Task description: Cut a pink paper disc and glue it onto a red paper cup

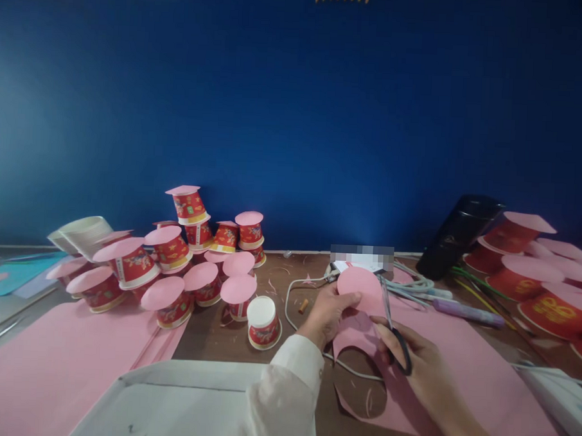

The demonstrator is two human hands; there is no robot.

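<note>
My left hand point(326, 311) pinches a round pink paper disc point(361, 285) by its lower edge, above the table. Scissors point(399, 345) are in my right hand point(417, 362), fingers through the black handle and blades pointing up beside the disc's right edge. Below both hands lies a pink paper sheet point(468, 361) with a round hole cut near its left end. Left of my left hand stands an upside-down red paper cup point(264, 325) with a bare white base.
Upside-down red cups topped with pink discs point(165, 294) crowd the left, some stacked. More red cups point(557, 313) stand at right beside a black bottle point(457, 235). Cables point(413, 284), a purple marker point(467, 312), paper scraps and a white tray point(188, 374) lie around.
</note>
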